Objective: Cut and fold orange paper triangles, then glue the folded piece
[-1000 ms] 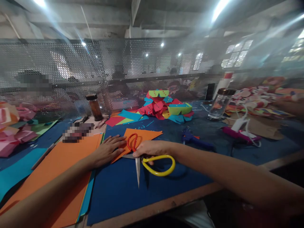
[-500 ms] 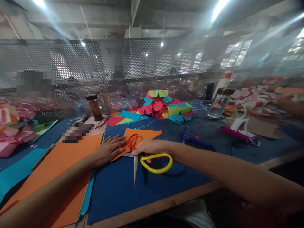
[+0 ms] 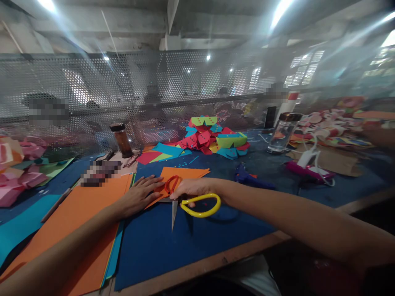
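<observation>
My left hand [image 3: 138, 195] lies flat with its fingers stretched out on the left part of a folded orange paper [image 3: 169, 172]. Over the paper's front edge, my right hand [image 3: 188, 190] is closed round scissors that have one yellow handle loop [image 3: 202, 205]; their blade points toward the table's front edge. A smaller red-orange loop [image 3: 171, 185] stands up beside my right fingers, on the orange paper. Beneath my left forearm is a stack of large orange sheets [image 3: 80, 218], with blue and yellow edges showing below.
Cut coloured papers [image 3: 168, 150] and a pile of dotted folded shapes [image 3: 205, 137] lie behind. A dark bottle [image 3: 122, 142], a clear jar [image 3: 282, 135], a blue glue gun [image 3: 251, 179] and a magenta tool [image 3: 308, 170] surround the blue work surface [image 3: 173, 255]. A perforated screen [image 3: 179, 90] rises behind.
The scissors have tilted a little, their yellow loop and blade tip rising slightly in view. My left hand has stayed on the paper. The whole view has shifted slightly.
</observation>
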`<state>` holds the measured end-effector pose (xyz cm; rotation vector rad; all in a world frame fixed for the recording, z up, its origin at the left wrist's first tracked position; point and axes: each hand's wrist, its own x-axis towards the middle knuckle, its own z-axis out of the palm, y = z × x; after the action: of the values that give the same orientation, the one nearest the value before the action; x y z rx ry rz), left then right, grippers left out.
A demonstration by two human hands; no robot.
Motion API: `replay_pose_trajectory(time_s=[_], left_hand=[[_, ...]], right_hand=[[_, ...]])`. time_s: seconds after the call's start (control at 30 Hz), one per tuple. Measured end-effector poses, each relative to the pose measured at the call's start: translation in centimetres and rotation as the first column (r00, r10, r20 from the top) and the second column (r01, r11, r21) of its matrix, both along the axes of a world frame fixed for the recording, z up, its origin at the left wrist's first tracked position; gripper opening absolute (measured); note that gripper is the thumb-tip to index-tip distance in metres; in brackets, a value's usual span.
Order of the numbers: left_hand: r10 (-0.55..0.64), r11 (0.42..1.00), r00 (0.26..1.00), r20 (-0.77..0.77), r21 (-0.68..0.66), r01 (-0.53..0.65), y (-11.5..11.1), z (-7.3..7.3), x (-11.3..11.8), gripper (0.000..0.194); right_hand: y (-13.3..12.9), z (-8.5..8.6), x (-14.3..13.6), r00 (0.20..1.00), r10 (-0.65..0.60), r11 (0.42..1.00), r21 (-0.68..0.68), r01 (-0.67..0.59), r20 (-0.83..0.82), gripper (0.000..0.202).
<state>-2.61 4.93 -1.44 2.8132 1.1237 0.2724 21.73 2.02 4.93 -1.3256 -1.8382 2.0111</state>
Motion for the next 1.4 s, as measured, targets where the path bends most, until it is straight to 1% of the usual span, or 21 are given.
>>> replay_pose_trajectory(time_s=[0.23, 0.43, 0.57, 0.73, 0.87, 1.07, 1.23, 1.3, 1.33, 1.4], left_hand=[[-0.002, 1.000, 1.000, 0.014, -0.006, 0.002, 0.1, 0.0, 0.0, 0.051], [0.021, 0.999, 0.999, 0.042, -0.027, -0.019, -0.5, 0.7, 0.3, 0.049], [0.031, 0.998, 0.998, 0.051, -0.047, -0.029, -0.9, 1.1, 0.5, 0.049], [0.040, 0.998, 0.998, 0.055, -0.059, -0.036, -1.1, 1.3, 0.6, 0.049], [0.042, 0.997, 0.998, 0.055, -0.061, -0.038, -1.1, 1.3, 0.7, 0.047], [0.045, 0.997, 0.997, 0.056, -0.065, -0.041, -1.3, 1.3, 0.7, 0.046], [0.061, 0.995, 0.994, 0.090, -0.090, -0.053, -1.4, 1.1, 0.7, 0.046], [0.074, 0.993, 0.990, 0.118, -0.104, -0.062, -1.5, 1.2, 0.8, 0.045], [0.083, 0.992, 0.986, 0.143, -0.108, -0.068, -1.7, 1.2, 0.9, 0.044], [0.127, 0.989, 0.963, 0.239, -0.103, -0.105, -2.0, 1.6, 1.3, 0.041]], right_hand=[[-0.1, 0.1, 0.0, 1.000, 0.011, 1.000, -0.004, -0.011, -0.003, 0.023], [-0.8, 0.2, 0.1, 0.999, 0.045, 0.999, 0.029, -0.045, 0.002, 0.028], [-1.3, 0.0, 1.0, 0.998, 0.054, 0.997, 0.053, -0.055, 0.014, 0.029], [-1.9, -0.1, 2.8, 0.999, 0.034, 0.994, 0.100, -0.037, 0.031, 0.028], [-2.9, -0.1, 4.6, 0.999, -0.016, 0.986, 0.164, 0.008, 0.048, 0.027], [-4.4, 0.1, 7.5, 0.990, -0.131, 0.954, 0.278, 0.111, 0.055, 0.031], [-4.9, 0.4, 10.6, 0.988, -0.131, 0.944, 0.314, 0.100, 0.082, 0.035], [-5.1, 0.5, 11.6, 0.985, -0.150, 0.934, 0.340, 0.112, 0.087, 0.038], [-5.2, 0.7, 11.9, 0.980, -0.183, 0.921, 0.361, 0.145, 0.076, 0.039], [-5.4, 1.3, 12.1, 0.959, -0.283, 0.885, 0.389, 0.256, 0.014, 0.037]])
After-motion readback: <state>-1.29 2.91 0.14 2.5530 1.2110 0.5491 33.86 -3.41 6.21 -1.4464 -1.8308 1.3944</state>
